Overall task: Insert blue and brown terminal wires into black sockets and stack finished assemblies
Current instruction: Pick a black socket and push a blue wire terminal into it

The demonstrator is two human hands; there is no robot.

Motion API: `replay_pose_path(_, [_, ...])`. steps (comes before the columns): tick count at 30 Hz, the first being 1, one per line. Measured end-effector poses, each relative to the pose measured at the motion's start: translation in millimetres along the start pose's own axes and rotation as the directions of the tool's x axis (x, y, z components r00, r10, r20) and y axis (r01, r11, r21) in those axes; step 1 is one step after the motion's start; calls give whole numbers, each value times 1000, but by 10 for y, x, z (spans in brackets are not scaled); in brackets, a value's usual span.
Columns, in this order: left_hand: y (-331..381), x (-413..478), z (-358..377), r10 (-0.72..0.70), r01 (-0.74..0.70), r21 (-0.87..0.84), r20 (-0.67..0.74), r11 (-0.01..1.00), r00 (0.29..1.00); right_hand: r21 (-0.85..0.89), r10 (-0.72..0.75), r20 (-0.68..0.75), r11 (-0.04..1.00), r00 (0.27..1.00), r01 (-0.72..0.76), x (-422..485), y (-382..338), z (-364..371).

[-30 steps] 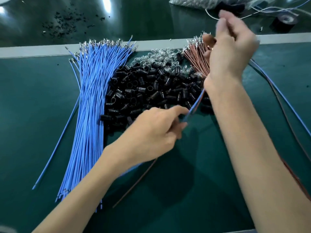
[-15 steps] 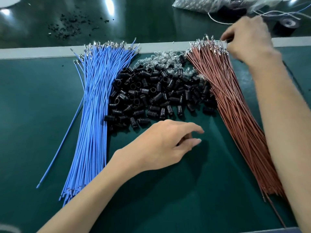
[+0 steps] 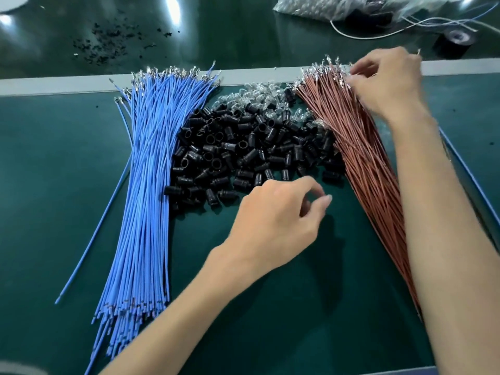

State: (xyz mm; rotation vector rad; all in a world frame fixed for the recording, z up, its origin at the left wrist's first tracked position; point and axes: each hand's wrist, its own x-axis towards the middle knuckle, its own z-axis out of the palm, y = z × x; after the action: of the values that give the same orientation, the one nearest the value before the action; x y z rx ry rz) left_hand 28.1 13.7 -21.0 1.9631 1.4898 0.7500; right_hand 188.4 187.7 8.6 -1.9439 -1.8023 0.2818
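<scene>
Many black sockets [image 3: 243, 147], tape roll [image 3: 456, 44], bag [image 3: 311, 9] beyond

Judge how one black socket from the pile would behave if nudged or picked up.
The black sockets look like short round barrels lying sideways, so one would probably roll when nudged. Small moulded plastic, likely light and stiff. Loosely piled, neighbours may shift.
</scene>
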Motion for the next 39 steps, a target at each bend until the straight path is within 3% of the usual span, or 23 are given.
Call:
replay_pose_path(2, [3, 45, 89, -19, 15, -24, -181, 1000, 983, -31, -33, 192, 999, 981, 40, -108, -169, 29])
replay_pose_path(4, [-83, 51, 79, 83, -62, 86, -278, 994, 957, -109, -6, 279, 993, 960, 38, -171, -252, 98])
replay_pose_path(8, [-381, -22, -98, 321, -269, 220, -249, 938, 914, -253, 96, 177, 966, 979, -49, -218, -299, 164])
replay_pose_path(12, [-617, -63, -280, 421, -359, 292, -188, 886, 887, -314, 97, 113, 948, 989, -57, -303, -354, 161])
replay_pose_path(18, [-583, -43, -386, 371, -315, 290, -166, 904, 914, -374, 85, 124, 927, 989, -33, -367, -430, 114])
replay_pose_path(21, [-442, -54, -402, 325, -289, 303, -77, 908, 942, -337, 105, 142, 940, 984, -52, -361, -446, 61])
replay_pose_path(24, [-283, -18, -417, 251, -219, 286, -82, 933, 964, -279, 134, 156, 956, 979, -86, -354, -419, -13])
replay_pose_path(27, [-132, 47, -335, 176, -151, 186, -125, 971, 976, -147, 128, 112, 983, 985, -111, -342, -447, -168])
replay_pose_path(30, [-2, 110, -158, -4, -17, -183, -114, 983, 993, 186, 61, 15, 981, 998, -62, -373, -586, -343])
replay_pose_path(32, [59, 142, -74, -126, 142, -502, 67, 853, 990, 465, 26, -23, 885, 999, -12, -416, -692, -369])
replay_pose_path(34, [82, 148, -32, -95, 224, -667, 224, 711, 970, 661, 47, -31, 750, 998, -15, -435, -754, -305])
replay_pose_path(37, [110, 131, -36, 0, 197, -714, 266, 672, 964, 811, 161, -15, 579, 987, -82, -429, -758, -128])
replay_pose_path(39, [110, 141, -68, -18, 196, -718, 249, 668, 968, 898, 233, 14, 425, 972, -115, -423, -720, -55])
